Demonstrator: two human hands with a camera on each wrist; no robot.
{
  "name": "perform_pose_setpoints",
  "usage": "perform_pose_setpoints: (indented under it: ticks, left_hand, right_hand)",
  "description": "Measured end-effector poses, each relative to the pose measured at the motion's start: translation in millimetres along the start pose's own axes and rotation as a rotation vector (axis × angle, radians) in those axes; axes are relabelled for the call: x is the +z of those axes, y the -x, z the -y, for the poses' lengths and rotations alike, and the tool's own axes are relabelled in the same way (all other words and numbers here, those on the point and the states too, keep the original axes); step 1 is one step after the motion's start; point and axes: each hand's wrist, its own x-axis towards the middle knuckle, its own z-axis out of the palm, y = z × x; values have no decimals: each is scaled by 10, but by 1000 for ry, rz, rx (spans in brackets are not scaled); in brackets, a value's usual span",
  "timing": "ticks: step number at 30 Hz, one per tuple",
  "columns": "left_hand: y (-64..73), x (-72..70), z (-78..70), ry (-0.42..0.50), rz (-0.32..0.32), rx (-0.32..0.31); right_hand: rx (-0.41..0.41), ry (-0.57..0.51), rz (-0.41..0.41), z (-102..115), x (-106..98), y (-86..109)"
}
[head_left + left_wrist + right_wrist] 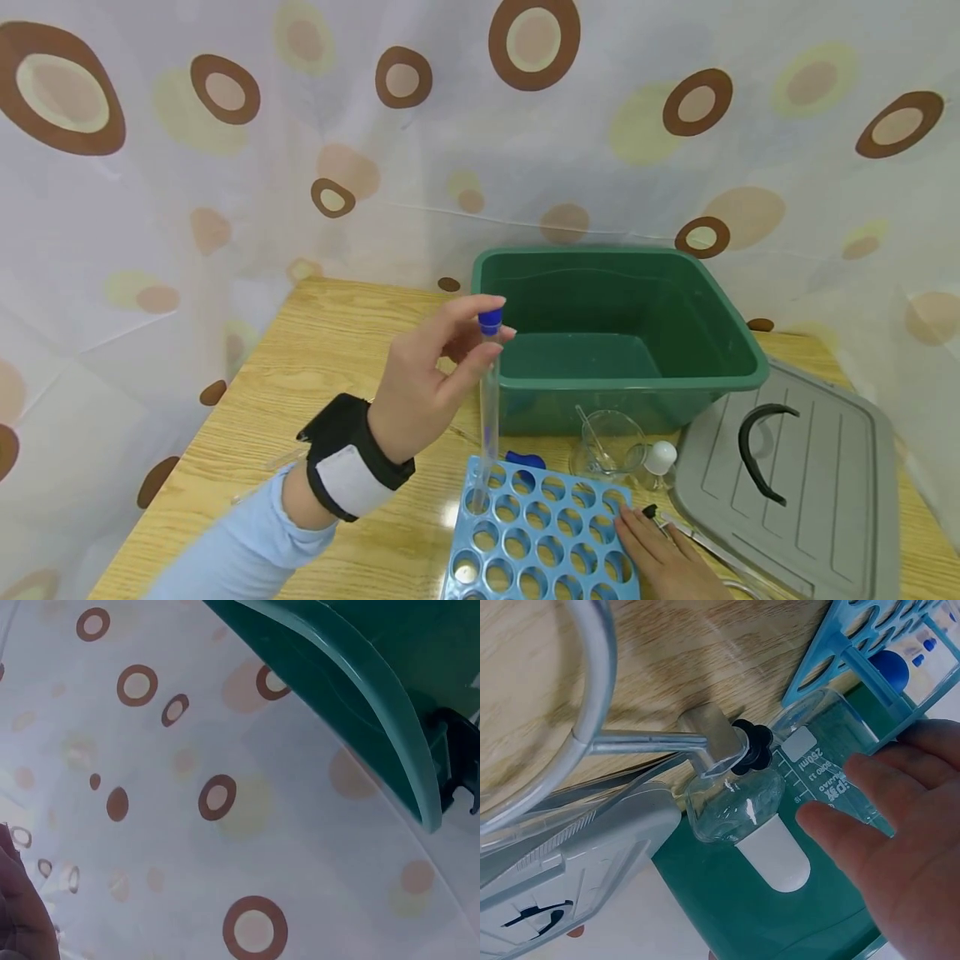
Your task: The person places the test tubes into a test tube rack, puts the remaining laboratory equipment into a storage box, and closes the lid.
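Note:
My left hand (427,375) pinches the blue cap (491,320) of a clear test tube (489,400) between fingertips and thumb. The tube hangs nearly upright, its lower end inside a back-left hole of the light blue test tube rack (527,527). Just an edge of this hand (26,907) shows in the left wrist view. My right hand (663,562) rests its extended fingers against the rack's right side. Seen from the right wrist, the fingers of that hand (907,810) touch the rack's edge, and the thumb stands apart over a glass beaker (829,742).
Behind the rack stands a large green tub (622,383). A glass bottle with a white cap (662,458) sits beside the beaker. To the right lie a grey lid (825,467) with a black handle, tweezers (645,776) and a metal ring clamp (604,660). A blue bulb (525,459) lies behind the rack.

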Motion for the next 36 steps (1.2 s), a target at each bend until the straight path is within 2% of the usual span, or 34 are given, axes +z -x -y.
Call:
perform_pose_setpoints:
  ticks: [4, 8, 14, 17, 24, 31, 36]
  left_hand:
    - [-1, 79, -39, 46, 16, -25]
    - [17, 129, -71, 111, 66, -97]
    - [76, 179, -69, 129, 216, -228]
    - [110, 206, -58, 114, 299, -269]
    - [209, 252, -31, -21, 412, -283]
    - [326, 270, 52, -139, 450, -220]
    - [397, 296, 124, -158, 469, -209]
  right_hand:
    - [18, 0, -2, 12, 3, 5]
    - [18, 10, -6, 14, 6, 5]
    - [23, 13, -5, 8, 9, 2]
    - [27, 11, -1, 8, 12, 6]
    - [44, 15, 23, 20, 26, 22]
    - [26, 19, -2, 26, 13, 19]
    - [28, 12, -11, 24, 11, 18]
